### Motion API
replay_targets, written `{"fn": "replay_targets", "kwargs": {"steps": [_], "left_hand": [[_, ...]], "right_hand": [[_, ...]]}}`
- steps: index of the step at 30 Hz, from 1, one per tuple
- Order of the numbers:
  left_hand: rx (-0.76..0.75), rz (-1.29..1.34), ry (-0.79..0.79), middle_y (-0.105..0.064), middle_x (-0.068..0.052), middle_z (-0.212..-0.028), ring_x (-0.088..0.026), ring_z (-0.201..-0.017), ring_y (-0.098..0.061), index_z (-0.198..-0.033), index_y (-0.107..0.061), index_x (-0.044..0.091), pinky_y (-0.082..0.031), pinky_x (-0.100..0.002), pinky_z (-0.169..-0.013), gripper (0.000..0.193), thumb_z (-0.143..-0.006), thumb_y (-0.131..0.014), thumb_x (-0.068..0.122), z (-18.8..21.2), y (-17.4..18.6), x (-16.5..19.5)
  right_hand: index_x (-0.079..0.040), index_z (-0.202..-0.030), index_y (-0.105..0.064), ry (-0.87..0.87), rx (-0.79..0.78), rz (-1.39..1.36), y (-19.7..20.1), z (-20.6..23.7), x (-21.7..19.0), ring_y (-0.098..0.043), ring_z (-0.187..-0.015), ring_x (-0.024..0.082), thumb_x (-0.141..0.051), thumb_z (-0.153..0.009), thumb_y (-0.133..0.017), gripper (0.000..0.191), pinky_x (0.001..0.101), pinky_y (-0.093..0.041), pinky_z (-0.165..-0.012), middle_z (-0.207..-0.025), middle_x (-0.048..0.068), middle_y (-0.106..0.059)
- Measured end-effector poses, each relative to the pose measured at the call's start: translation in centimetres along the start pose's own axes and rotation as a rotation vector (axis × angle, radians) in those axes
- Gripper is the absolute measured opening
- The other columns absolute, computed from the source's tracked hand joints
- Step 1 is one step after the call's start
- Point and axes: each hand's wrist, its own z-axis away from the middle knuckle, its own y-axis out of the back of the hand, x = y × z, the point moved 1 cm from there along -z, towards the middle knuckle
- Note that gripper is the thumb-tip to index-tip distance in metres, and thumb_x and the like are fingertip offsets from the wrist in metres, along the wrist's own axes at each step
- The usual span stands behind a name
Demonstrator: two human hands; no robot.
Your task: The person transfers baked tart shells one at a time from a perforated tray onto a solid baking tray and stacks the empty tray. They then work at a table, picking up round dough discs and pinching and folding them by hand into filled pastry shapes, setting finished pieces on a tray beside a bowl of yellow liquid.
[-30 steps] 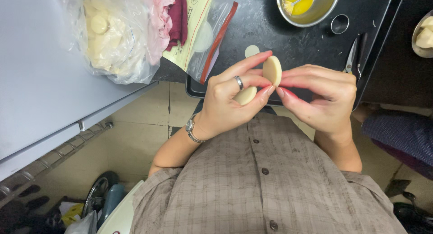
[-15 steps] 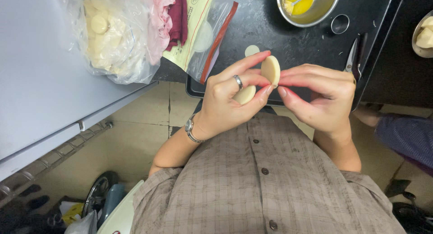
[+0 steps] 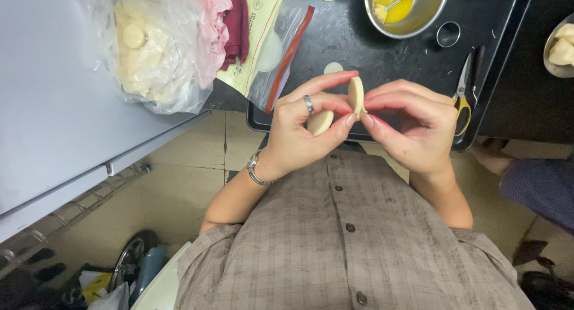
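1. Tray point(image 3: 382, 56): black, flat, at the top of the head view; every place below is given from it.
2. Left hand point(image 3: 302, 127): over the tray's near edge, ring on one finger, watch at the wrist. Fingers curled, gripping two dough discs: one dough disc point(image 3: 356, 96) held on edge at the fingertips, a second disc point(image 3: 320, 122) tucked lower against the palm.
3. Right hand point(image 3: 418, 127): over the same near edge, fingertips pinched onto the upright dough disc from its other side.
4. Metal bowl point(image 3: 418, 14): at the tray's far side, holding yellow liquid and a brush.
5. Ring cutter point(image 3: 448, 34): on the tray, just beside the bowl.
6. Scissors point(image 3: 463, 89): on the tray's right part, yellow handles toward the near edge.
7. Plastic bag point(image 3: 149, 47): left of the tray, holding pale dough rounds.
8. Loose round point(image 3: 333, 68): lying flat on the tray, beyond the hands.
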Motion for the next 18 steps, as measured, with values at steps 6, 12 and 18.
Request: {"fn": "replay_targets", "kwargs": {"steps": [6,12,18], "left_hand": [[-0.013,-0.041,-0.055,-0.063,-0.015,-0.14,-0.02,-0.108,-0.075,-0.097,-0.072,0.003,-0.06,-0.029,-0.096,0.012,-0.09,-0.082,0.006,0.1,0.0,0.1],[-0.058,0.418,0.083,-0.06,-0.021,-0.139,-0.02,-0.114,-0.069,-0.096,-0.067,0.0,-0.058,-0.032,-0.098,0.006,-0.096,-0.073,0.002,0.6,0.1,-1.7],[-0.001,0.638,0.065,-0.062,-0.027,-0.137,-0.023,-0.127,-0.063,-0.093,-0.057,0.001,-0.049,-0.035,-0.114,0.014,-0.101,-0.068,0.006,0.9,0.9,-4.1]], "right_hand": [[0.005,-0.104,-0.072,0.052,0.004,0.063,0.0,0.2,0.0,-0.072,-0.089,0.02,0.006,-0.089,-0.077,0.015,0.0242,-0.055,-0.079,-0.104,0.016,-0.072],[0.005,-0.099,-0.067,-0.089,0.064,-0.149,0.2,1.3,1.2,-0.066,-0.089,0.014,0.002,-0.098,-0.074,0.008,0.0213,-0.052,-0.079,-0.102,0.013,-0.069],[0.006,-0.103,-0.065,-0.182,0.177,-0.328,0.6,1.3,3.6,-0.065,-0.089,0.01,0.0,-0.102,-0.073,0.011,0.0194,-0.053,-0.081,-0.103,0.01,-0.068]]}}
